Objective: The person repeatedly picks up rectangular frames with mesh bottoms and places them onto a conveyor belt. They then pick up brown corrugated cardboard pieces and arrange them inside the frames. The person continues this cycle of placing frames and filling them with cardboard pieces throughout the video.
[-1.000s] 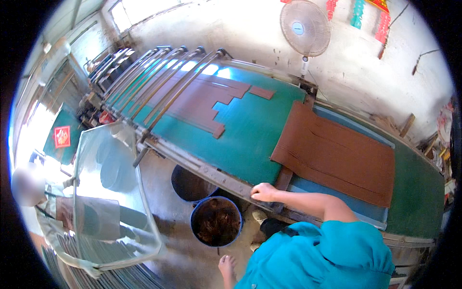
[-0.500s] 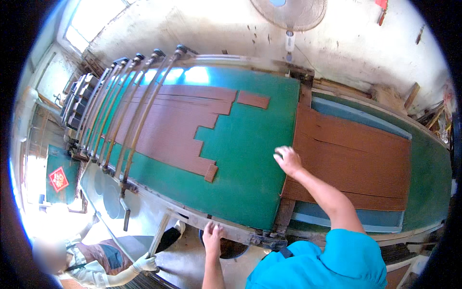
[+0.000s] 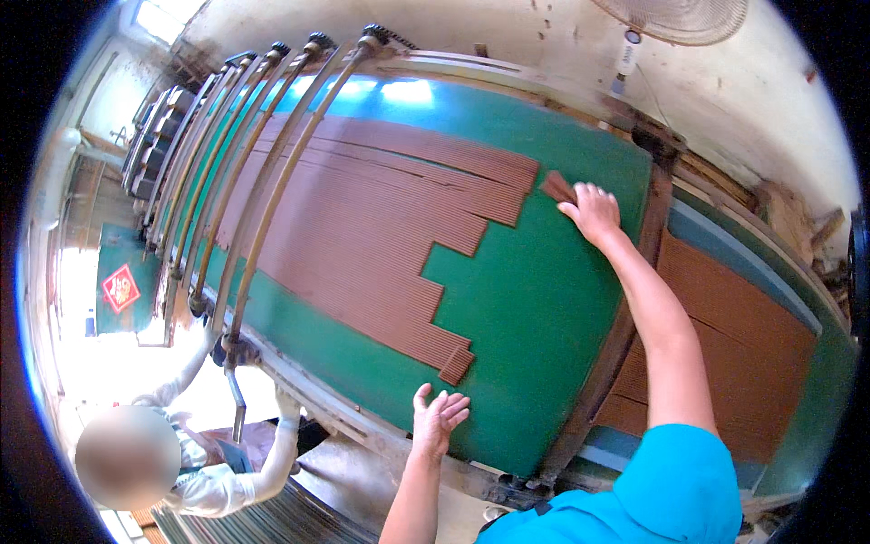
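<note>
Left of centre in the frame: ridged brown sheet (image 3: 362, 227), flat on the green belt (image 3: 544, 308). Lower centre: left hand (image 3: 437, 422), with grip loosely spread, holding nothing. Upper right of centre: small brown piece (image 3: 556, 186), tilted now instead of flat, pinched by the right hand (image 3: 596, 216), empty half a second ago; so at least partly raised, full lifting impossible to tell.

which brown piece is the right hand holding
The small loose piece upper right of the stepped sheet; that sheet and its small corner strip lie flat, untouched.
</note>
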The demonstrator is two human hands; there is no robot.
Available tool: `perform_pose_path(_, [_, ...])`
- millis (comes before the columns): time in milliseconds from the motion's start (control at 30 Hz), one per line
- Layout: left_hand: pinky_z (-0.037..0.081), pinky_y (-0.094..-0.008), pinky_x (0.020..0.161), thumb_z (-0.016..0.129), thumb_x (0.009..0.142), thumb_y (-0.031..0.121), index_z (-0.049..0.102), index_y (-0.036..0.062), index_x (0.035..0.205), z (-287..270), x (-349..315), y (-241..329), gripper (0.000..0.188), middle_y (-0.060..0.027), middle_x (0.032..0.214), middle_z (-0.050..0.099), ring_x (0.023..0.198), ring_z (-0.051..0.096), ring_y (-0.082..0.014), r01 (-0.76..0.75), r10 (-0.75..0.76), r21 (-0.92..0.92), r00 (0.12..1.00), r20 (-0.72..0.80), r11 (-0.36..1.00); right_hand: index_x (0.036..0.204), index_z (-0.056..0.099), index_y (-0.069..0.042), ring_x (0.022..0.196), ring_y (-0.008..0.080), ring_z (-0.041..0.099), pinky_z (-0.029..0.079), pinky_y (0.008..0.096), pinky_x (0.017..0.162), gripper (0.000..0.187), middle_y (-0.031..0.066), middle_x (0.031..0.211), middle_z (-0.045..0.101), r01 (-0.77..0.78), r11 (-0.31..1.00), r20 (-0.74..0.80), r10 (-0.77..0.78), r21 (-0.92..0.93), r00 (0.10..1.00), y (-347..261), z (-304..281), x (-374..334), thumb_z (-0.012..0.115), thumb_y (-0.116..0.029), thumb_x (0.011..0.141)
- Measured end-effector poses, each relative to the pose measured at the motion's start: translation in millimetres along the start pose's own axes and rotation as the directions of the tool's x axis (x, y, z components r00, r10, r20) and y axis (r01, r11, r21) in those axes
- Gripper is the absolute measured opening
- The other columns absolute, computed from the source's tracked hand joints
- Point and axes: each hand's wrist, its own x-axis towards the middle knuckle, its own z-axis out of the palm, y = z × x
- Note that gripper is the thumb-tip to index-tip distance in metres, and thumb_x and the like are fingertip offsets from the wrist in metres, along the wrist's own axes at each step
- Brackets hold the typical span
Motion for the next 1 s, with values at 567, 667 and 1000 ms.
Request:
perform_pose_path(567, [0.052,-0.0302,0.067,0.048,0.089,0.007,0.038,-0.0031,0.122,-2,-40,-70,0.036,-0.0149,0.099,0.056,0.083,0.062,-0.0228,-0.132,0.159,0.212,0.980,-0.116,0.968,0.080,0.060,-0.011,0.120,0.0267,0.044,0.034,0.0502,0.098,0.015,0.0109,0.120,0.053,0.813,0.384,-0.118,-0.872,0.437,0.475,-144,-28,-220,0.059,-0.024,0.074])
perform_pose_path(667, [0.052,-0.0311,0.068,0.047,0.089,0.007,0.041,-0.0038,0.120,-22,-65,-75,0.033,-0.0156,0.100,0.057,0.085,0.062,-0.0236,-0.141,0.165,0.187,0.979,-0.120,0.972,0.081,0.060,-0.009,0.113,0.0253,0.049,0.035,0.0502,0.097,0.012,0.0092,0.116,0.055,0.816,0.413,-0.120,-0.861,0.404,0.495,-134,-23,-250,0.057,-0.018,0.072])
perform_pose_path(1000, [0.051,-0.0303,0.067,0.046,0.091,0.008,0.043,-0.0039,0.117,-116,-150,-104,0.029,-0.0168,0.100,0.059,0.084,0.063,-0.0235,-0.209,0.224,0.109,0.963,-0.147,0.972,0.090,0.056,-0.005,0.087,0.0287,0.058,0.047,0.0361,0.075,0.026,0.0131,0.092,0.060,0.099,0.747,0.422,-0.474,0.658,0.773,-141,-64,-354,0.063,-0.010,0.065])
